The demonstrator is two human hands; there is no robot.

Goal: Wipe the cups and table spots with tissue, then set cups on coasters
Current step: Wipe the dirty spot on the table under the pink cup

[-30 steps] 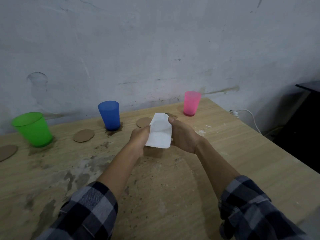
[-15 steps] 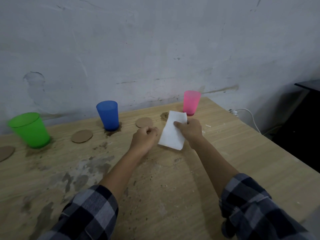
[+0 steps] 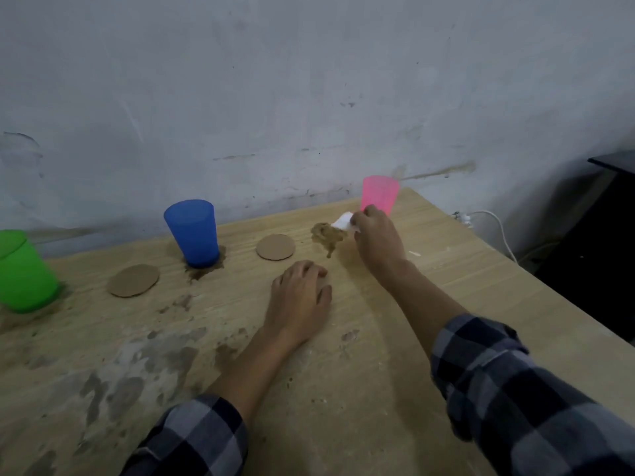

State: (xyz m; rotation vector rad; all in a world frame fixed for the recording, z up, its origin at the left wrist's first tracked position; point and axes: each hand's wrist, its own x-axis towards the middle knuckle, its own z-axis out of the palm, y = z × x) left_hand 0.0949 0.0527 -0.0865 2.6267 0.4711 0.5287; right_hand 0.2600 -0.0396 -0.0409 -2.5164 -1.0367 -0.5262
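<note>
Stained table (image 3: pixel 446 304) at scuffed wall (image 3: pixel 309 97), rt edge free, L hand (image 3: pixel 299 304) resting relaxed, R hand (image 3: pixel 378 238) gripping tissue (image 3: pixel 342 221) beside spot (image 3: pixel 326 233).

Wall: scuffed grey-white plaster wall (image 3: pixel 309 80), streaked brown low on the right.
Cable: thin white cable (image 3: pixel 484 211) with plug, near the wall's foot.
Furniture: black flat-topped furniture (image 3: pixel 604 255), far right, shadowed.
</note>
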